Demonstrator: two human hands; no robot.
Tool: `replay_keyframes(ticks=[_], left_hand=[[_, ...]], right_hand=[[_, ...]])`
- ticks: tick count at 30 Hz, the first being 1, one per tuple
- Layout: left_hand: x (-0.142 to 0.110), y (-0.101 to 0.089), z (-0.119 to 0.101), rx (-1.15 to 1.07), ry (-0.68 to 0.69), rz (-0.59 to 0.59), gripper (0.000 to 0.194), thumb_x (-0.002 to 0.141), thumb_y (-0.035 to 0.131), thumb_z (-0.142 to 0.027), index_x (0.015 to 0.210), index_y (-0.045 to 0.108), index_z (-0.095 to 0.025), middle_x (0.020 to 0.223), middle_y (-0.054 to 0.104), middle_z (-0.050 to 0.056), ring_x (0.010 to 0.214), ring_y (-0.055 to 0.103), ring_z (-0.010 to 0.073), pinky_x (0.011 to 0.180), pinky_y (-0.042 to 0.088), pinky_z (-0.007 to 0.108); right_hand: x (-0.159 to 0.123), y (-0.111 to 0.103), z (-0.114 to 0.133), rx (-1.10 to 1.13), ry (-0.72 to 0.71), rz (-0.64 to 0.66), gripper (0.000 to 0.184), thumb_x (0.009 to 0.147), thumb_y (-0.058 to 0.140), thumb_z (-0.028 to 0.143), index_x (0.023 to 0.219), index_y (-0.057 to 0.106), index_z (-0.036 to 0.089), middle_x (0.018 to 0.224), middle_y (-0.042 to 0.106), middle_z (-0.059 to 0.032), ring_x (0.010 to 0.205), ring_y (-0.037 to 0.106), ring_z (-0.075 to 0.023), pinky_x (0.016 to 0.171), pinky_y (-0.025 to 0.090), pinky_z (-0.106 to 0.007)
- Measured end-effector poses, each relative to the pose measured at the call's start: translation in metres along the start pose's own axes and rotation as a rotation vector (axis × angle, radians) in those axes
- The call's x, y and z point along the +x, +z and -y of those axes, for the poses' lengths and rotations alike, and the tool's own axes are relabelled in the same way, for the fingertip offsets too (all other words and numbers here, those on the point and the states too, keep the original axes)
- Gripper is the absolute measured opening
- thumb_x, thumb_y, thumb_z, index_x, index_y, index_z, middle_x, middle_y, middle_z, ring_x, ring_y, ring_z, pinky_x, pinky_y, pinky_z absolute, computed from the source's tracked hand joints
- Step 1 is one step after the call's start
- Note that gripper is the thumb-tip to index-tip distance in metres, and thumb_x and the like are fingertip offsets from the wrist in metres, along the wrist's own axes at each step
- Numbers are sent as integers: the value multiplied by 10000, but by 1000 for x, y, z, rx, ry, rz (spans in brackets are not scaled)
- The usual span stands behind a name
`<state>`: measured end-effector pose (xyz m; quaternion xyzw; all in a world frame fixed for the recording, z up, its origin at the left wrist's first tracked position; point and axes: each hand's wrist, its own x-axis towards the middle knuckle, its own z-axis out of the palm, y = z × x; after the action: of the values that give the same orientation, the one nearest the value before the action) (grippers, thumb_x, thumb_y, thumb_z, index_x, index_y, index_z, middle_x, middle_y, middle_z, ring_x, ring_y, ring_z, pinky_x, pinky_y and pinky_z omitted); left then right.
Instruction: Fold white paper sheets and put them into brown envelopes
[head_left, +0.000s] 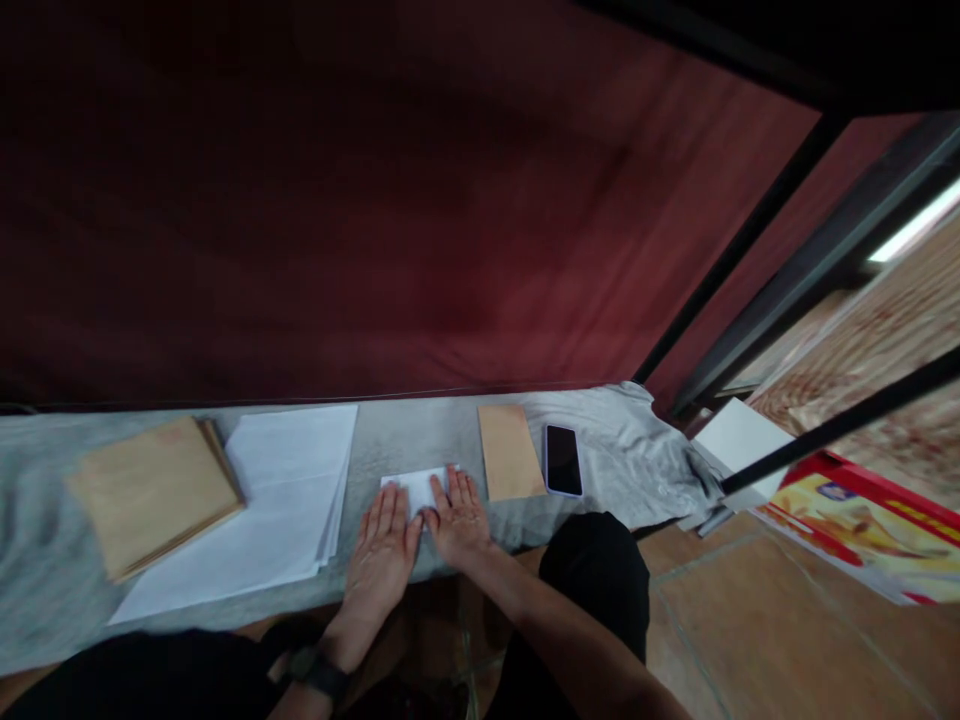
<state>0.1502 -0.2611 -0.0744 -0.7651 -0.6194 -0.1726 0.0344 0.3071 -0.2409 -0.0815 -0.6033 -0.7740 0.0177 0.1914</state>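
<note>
Phone [563,461] on gray cloth [626,450]; red-yellow box [870,525] far right.

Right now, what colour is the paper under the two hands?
The paper is white, seen best in the head view.

We are in what looks like a room in a home, though we cannot be certain. Brownish tiles [735,630] cover the floor, and a rumpled grey cloth [619,445] drapes the long, low surface before us. Behind it rises a dark red backdrop [450,260], wall or curtain we cannot tell, with black bars [742,245] at right. A blurred, patterned surface [892,320] and a bright red-and-yellow box [870,525] strike us as household things, while brown envelopes [161,490] and white sheets [300,490] lend a touch of desk work.
</note>
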Motion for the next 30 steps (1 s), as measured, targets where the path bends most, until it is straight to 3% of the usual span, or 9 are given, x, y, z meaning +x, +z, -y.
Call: replay_keyframes(ticks=[5, 12, 18, 30], left_hand=[[10, 9, -5, 17, 14, 80, 633, 1009, 297, -467, 1475, 465, -72, 1571, 413, 186, 1489, 339, 290, 1200, 302, 472], [-6, 10, 5, 24, 10, -54, 685, 1004, 326, -509, 1501, 417, -47, 1563, 408, 213, 1464, 383, 310, 1193, 333, 477], [-12, 10, 6, -11, -41, -109, 709, 997, 345, -528, 1519, 389, -50, 1539, 435, 229, 1433, 426, 347, 1160, 369, 527], [-40, -13, 6, 6, -81, -96, 710, 1001, 360, -531, 1487, 415, -16, 1529, 435, 263, 1431, 423, 363, 1160, 368, 533]], right_hand=[[-1, -1, -6, -6, -40, 6, 620, 984, 546, 432, 1542, 400, 204, 1612, 337, -166, 1467, 367, -311, 1187, 273, -481], [-5, 5, -11, -17, -91, -125, 613, 980, 551, 439, 1516, 439, 163, 1582, 394, -176, 1428, 420, -301, 1160, 322, -450], [-16, 4, -14, -38, -56, -166, 651, 982, 522, 408, 1505, 414, 36, 1538, 448, -211, 1421, 421, -311, 1161, 339, -452], [-32, -6, -17, -29, -49, -160, 670, 1016, 461, 400, 1550, 318, 22, 1557, 405, -233, 1449, 382, -338, 1165, 344, -500]])
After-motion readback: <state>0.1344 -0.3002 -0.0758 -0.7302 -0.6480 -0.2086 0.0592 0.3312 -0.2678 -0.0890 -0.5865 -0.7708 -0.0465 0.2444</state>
